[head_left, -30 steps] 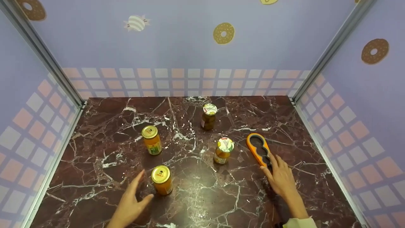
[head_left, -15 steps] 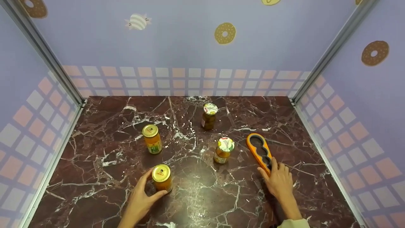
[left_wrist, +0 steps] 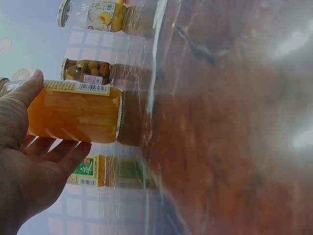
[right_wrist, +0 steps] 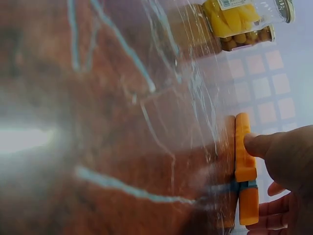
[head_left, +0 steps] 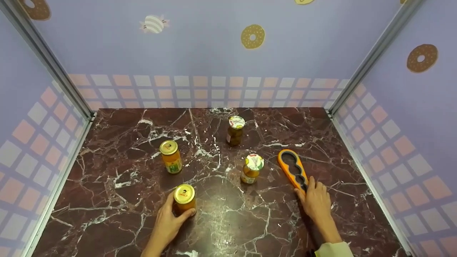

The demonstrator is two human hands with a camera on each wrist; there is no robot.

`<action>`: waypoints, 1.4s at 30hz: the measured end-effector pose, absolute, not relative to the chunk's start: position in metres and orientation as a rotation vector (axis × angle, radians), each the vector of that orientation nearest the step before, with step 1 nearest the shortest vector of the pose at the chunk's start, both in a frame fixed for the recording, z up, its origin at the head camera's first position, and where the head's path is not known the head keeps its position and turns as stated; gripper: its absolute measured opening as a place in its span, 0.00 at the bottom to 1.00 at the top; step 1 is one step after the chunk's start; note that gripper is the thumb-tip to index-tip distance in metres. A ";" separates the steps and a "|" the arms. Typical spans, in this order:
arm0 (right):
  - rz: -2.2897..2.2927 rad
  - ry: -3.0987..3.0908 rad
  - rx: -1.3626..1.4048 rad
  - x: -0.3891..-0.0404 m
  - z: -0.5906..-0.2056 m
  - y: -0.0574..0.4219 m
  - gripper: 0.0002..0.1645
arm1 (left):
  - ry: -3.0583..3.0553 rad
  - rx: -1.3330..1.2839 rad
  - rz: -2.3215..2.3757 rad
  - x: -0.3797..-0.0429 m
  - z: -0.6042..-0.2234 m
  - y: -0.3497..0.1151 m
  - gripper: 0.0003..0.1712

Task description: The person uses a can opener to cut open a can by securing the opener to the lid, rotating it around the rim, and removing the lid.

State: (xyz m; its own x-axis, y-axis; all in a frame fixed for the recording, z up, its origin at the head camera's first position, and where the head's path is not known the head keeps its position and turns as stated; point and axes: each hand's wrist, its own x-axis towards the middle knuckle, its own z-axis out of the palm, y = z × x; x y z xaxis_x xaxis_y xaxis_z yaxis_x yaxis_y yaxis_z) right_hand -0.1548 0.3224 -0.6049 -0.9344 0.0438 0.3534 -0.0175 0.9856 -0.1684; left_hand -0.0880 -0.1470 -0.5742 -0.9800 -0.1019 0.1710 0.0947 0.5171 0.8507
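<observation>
My left hand grips a glass jar of orange contents with a gold lid, thumb on its near side and fingers round the far side. The left wrist view shows this jar upright at the table surface, its lid mostly beyond the frame. My right hand holds the near end of an orange and dark grey multi-size jar opener lying on the table. In the right wrist view, the thumb presses the orange edge of the opener while fingers lie along its other side.
Behind the held jar stands another gold-lidded jar. Right of centre is a jar of yellow fruit with a patterned lid; a darker jar of olive-like pieces stands farther back. Walls enclose the marbled table at back and sides.
My left hand has come in from the left and taken hold of the near gold-lidded jar, which has shifted slightly to the right. My right hand has slid a little toward the opener's near end.
</observation>
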 end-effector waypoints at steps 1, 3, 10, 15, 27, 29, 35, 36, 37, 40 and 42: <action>0.237 -2.765 -0.011 -0.155 -0.605 0.322 0.45 | -2.564 0.002 -1.438 -0.088 -0.575 -0.146 0.45; 0.230 -2.762 0.001 -0.156 -0.605 0.322 0.43 | -2.571 -0.004 -1.435 -0.088 -0.575 -0.143 0.45; 0.258 -2.787 -0.025 -0.158 -0.604 0.320 0.40 | -2.610 -0.040 -1.544 -0.091 -0.570 -0.133 0.47; 0.280 -2.820 -0.081 -0.160 -0.604 0.319 0.37 | -2.673 -0.061 -1.509 -0.093 -0.566 -0.128 0.45; 0.353 -2.877 -0.086 -0.166 -0.600 0.320 0.35 | -2.690 -0.090 -1.476 -0.092 -0.564 -0.120 0.44; 0.374 -2.902 -0.112 -0.167 -0.599 0.319 0.36 | -2.684 -0.105 -1.473 -0.092 -0.564 -0.119 0.44; 0.407 -2.887 -0.135 -0.167 -0.596 0.316 0.34 | -2.694 -0.143 -1.459 -0.092 -0.566 -0.113 0.45; 0.414 -2.878 -0.136 -0.167 -0.596 0.315 0.33 | -2.697 -0.147 -1.457 -0.093 -0.566 -0.112 0.45; 0.419 -2.872 -0.138 -0.168 -0.596 0.315 0.32 | -2.699 -0.150 -1.457 -0.093 -0.566 -0.112 0.45; 0.442 -2.871 -0.143 -0.169 -0.594 0.313 0.30 | -2.702 -0.166 -1.459 -0.093 -0.566 -0.109 0.45; 0.466 -2.887 -0.158 -0.169 -0.592 0.313 0.30 | -2.700 -0.178 -1.466 -0.093 -0.566 -0.108 0.45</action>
State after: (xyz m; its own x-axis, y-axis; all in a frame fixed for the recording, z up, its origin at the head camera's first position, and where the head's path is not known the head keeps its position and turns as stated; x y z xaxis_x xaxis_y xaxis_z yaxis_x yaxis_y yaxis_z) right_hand -0.1692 0.3125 -0.5923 -0.9716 0.1389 0.1916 0.0716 0.9442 -0.3215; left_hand -0.0930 -0.1078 -0.5660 -0.9913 0.0707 0.1108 0.1314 0.5400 0.8313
